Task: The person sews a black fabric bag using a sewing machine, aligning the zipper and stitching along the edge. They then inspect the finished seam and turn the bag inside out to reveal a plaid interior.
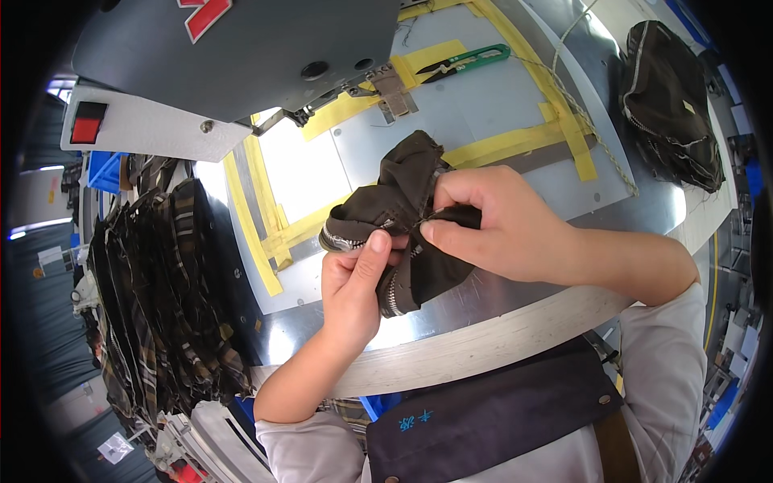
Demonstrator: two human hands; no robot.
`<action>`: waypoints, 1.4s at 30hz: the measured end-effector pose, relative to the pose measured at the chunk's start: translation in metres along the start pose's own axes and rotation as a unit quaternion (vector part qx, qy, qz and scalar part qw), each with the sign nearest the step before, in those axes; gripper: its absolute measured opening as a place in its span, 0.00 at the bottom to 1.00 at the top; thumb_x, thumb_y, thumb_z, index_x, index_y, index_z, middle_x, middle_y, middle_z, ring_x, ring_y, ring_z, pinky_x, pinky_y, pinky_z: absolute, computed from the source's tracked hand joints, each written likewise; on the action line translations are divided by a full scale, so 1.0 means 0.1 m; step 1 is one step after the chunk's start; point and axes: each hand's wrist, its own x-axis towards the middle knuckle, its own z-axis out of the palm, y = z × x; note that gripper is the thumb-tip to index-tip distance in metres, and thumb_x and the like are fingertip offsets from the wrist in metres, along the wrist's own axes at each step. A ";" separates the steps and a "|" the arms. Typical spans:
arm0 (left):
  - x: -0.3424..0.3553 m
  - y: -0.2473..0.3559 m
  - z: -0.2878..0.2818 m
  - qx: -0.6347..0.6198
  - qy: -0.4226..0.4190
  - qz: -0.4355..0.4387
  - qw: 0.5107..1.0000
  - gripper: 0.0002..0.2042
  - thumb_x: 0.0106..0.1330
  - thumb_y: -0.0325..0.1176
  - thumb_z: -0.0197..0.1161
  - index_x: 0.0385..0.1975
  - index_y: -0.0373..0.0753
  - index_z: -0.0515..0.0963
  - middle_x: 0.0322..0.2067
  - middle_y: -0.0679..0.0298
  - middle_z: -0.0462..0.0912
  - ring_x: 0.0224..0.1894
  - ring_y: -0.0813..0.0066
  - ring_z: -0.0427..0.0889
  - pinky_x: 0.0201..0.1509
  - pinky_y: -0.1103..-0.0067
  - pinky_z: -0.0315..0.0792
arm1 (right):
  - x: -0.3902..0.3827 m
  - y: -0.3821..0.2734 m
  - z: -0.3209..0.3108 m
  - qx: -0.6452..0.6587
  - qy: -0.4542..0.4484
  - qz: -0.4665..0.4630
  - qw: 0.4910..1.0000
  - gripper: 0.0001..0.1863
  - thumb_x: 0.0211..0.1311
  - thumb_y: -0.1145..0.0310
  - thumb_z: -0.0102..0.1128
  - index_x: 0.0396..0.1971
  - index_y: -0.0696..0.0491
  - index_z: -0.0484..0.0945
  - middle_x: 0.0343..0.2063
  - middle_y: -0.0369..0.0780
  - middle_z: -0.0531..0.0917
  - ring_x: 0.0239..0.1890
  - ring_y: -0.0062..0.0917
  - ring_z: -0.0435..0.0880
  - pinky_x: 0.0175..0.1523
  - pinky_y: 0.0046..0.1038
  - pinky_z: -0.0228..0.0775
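A dark brown fabric piece with a metal zipper (411, 181) is bunched up between my two hands, held above the front of the sewing machine's table. My left hand (354, 282) pinches its lower left part, thumb on top, beside a curled strip of zipper teeth. From the right, my right hand (503, 229) grips a fold near the middle between thumb and bent fingers. Another stretch of zipper teeth hangs at the bottom of the bundle. The fingertips under the cloth are partly hidden.
The grey sewing machine head (241, 56) overhangs the far left, its presser foot (392, 92) just beyond the cloth. Green-handled thread snips (467, 63) lie on the taped plate. Dark zippered pieces (672, 105) are piled at right; plaid and dark garments (161, 282) hang at left.
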 end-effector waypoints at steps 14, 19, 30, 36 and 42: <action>0.03 0.00 -0.01 -0.031 -0.007 -0.002 0.999 0.18 0.71 0.43 0.58 0.39 0.29 0.81 0.34 0.62 0.83 0.36 0.82 0.77 0.44 0.83 0.72 | 0.03 0.06 0.03 0.049 0.033 -0.014 0.998 0.11 0.56 0.67 0.61 0.27 0.62 0.79 0.22 0.45 0.81 0.24 0.29 0.78 0.32 0.30 0.68; 0.03 0.01 0.02 -0.039 0.000 0.002 0.999 0.18 0.71 0.42 0.58 0.38 0.29 0.81 0.33 0.61 0.83 0.34 0.82 0.78 0.41 0.84 0.72 | 0.05 0.09 0.05 0.063 0.031 -0.015 0.997 0.12 0.55 0.67 0.61 0.27 0.62 0.79 0.22 0.45 0.81 0.24 0.28 0.78 0.32 0.30 0.69; 0.04 -0.03 -0.01 -0.022 -0.020 0.030 0.999 0.13 0.70 0.35 0.60 0.41 0.29 0.80 0.33 0.64 0.82 0.34 0.83 0.77 0.39 0.86 0.71 | 0.05 0.10 0.06 0.059 0.031 -0.013 0.998 0.12 0.55 0.67 0.61 0.27 0.63 0.79 0.22 0.45 0.81 0.23 0.27 0.78 0.30 0.29 0.68; 0.11 -0.03 -0.06 0.005 -0.059 0.052 0.997 0.11 0.62 0.17 0.63 0.44 0.31 0.77 0.42 0.62 0.83 0.44 0.80 0.80 0.49 0.82 0.74 | 0.06 0.17 0.08 0.079 0.044 -0.043 0.995 0.11 0.55 0.67 0.61 0.27 0.62 0.78 0.21 0.44 0.80 0.21 0.26 0.76 0.29 0.29 0.66; 0.14 -0.03 -0.06 0.013 -0.074 0.075 0.994 0.11 0.63 0.16 0.61 0.44 0.32 0.77 0.47 0.59 0.81 0.47 0.78 0.81 0.52 0.82 0.74 | 0.05 0.17 0.05 0.066 0.010 -0.006 0.998 0.12 0.56 0.65 0.63 0.26 0.60 0.75 0.18 0.39 0.75 0.20 0.18 0.69 0.26 0.26 0.61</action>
